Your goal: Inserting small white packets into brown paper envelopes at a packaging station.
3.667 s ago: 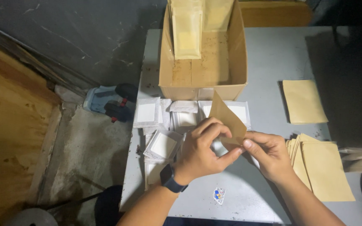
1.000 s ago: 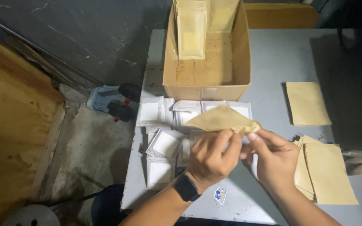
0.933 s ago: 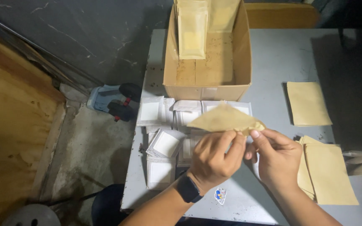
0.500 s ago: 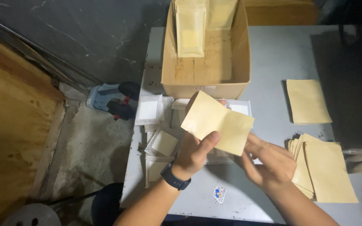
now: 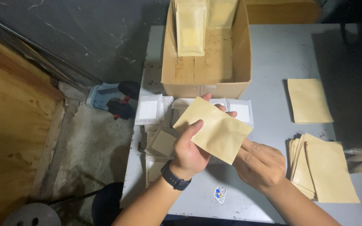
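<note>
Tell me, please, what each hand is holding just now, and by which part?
The left hand holds a tan paper pouch by its lower left edge, thumb on front. The right hand holds nothing; its fingers sit just under the pouch's lower corner.

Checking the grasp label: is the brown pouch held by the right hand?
No. The left hand grips the brown pouch, thumb on its front, while the right hand sits open just below its lower corner.

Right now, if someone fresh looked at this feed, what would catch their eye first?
First the tan paper pouch held up at centre frame by the left hand, with the right hand just beneath its lower edge. Behind it an open cardboard box holds more pouches standing at its far end. A fanned stack of tan pouches lies at the right on the grey table.
</note>
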